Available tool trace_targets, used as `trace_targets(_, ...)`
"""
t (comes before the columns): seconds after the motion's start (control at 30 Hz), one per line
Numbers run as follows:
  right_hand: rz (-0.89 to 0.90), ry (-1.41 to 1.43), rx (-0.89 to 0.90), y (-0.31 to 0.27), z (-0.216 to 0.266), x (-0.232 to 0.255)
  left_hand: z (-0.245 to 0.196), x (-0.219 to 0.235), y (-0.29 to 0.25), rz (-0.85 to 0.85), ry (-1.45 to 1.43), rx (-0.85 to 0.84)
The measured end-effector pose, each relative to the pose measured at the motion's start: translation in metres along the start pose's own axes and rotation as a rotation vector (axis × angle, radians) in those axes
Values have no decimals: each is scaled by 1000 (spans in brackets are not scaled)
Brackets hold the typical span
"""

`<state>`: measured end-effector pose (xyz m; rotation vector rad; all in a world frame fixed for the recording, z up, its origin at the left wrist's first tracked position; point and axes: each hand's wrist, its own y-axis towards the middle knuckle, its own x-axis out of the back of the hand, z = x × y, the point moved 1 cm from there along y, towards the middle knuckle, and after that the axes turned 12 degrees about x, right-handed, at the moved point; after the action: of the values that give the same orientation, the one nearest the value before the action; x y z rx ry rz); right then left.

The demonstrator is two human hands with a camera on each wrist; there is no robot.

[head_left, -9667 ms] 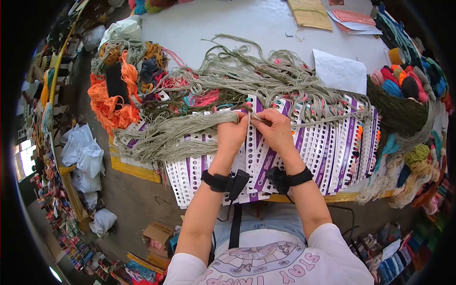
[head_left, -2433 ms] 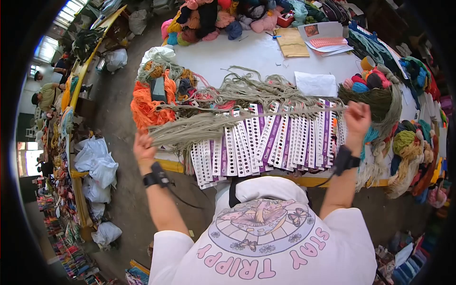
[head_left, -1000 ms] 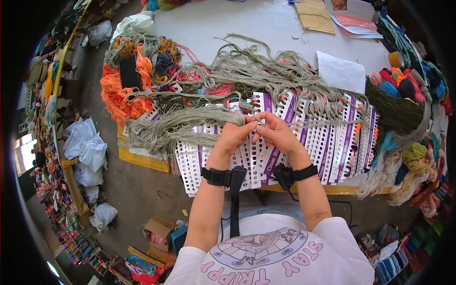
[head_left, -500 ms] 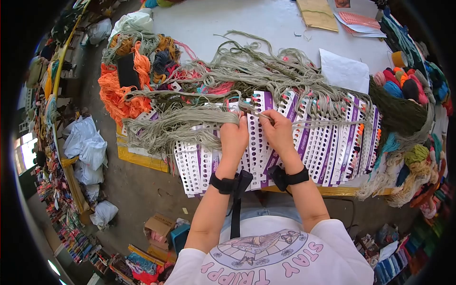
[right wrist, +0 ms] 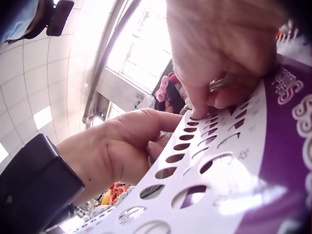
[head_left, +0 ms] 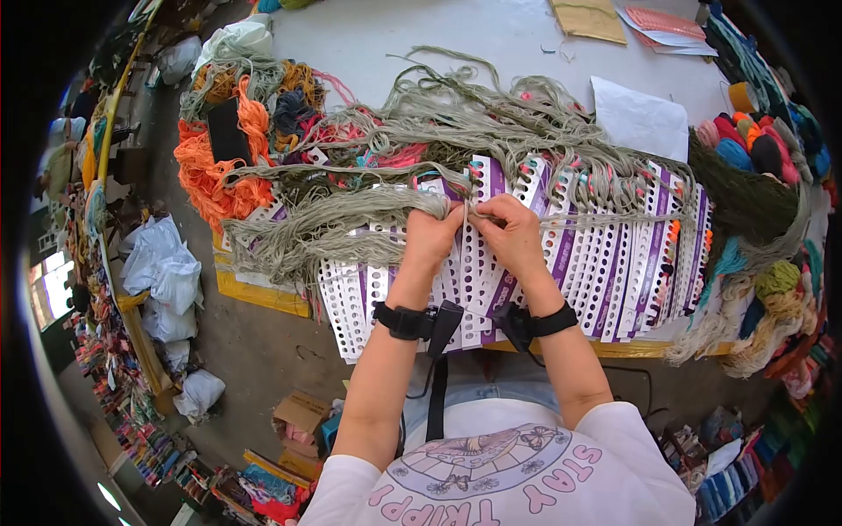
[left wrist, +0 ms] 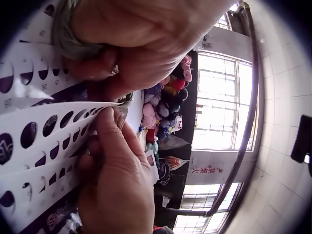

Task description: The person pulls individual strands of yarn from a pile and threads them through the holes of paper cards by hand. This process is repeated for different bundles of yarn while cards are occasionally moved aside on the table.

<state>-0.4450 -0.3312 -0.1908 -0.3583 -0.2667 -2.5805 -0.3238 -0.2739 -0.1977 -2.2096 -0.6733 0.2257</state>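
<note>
In the head view my left hand (head_left: 430, 241) grips the end of a thick hank of grey-green thread (head_left: 342, 223), which trails left over the table edge. My right hand (head_left: 510, 237) sits close beside it, thumb and forefinger pinching thread at the top of a white and purple punched thread card (head_left: 467, 272). Seen from the left wrist, the fingertips of both hands meet at the card's (left wrist: 58, 126) upper edge, with a bit of thread (left wrist: 121, 116) between the right fingers. From the right wrist, the card's (right wrist: 195, 165) row of holes runs up to the fingers.
Several more punched cards (head_left: 605, 272) fan out to the right. Loose grey-green thread (head_left: 474, 123) lies across the table behind them, with orange thread (head_left: 206, 180) at the left. A white paper (head_left: 640, 118) and dark green hanks (head_left: 745, 193) are at the right.
The arms were spread wide, a strand stretched between the hands, 2.4 s ago. Since then both hands have come together at the card's top, parting slightly and closing again.
</note>
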Motion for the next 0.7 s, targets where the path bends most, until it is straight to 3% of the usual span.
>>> trace_targets(0.07, -34, -7, -40, -1, 2, 0, 19, -5, 14, -103, 35, -209)
trace_targets(0.2, -89, 9, -54, -2, -1, -1, 4, 2, -3, -74, 64, -129)
trace_targets(0.3, -68, -89, -7, -2, 0, -1, -12, 21, -17, 133, -392, 123)
trace_targets(0.43, -56, -123, 7, -1, 0, -2, -25, 32, -26, 371, -658, 260)
trace_targets(0.57, 8, -134, 9, 0, 10, 2, -32, 36, -28, 636, -581, 282)
trace_targets(0.67, -27, 0, 38, 0, 10, 4, -38, 13, -43, 402, 72, 43)
trace_targets(0.7, -50, 67, 49, -1, 7, 4, -11, 10, -21, 438, 331, -370)
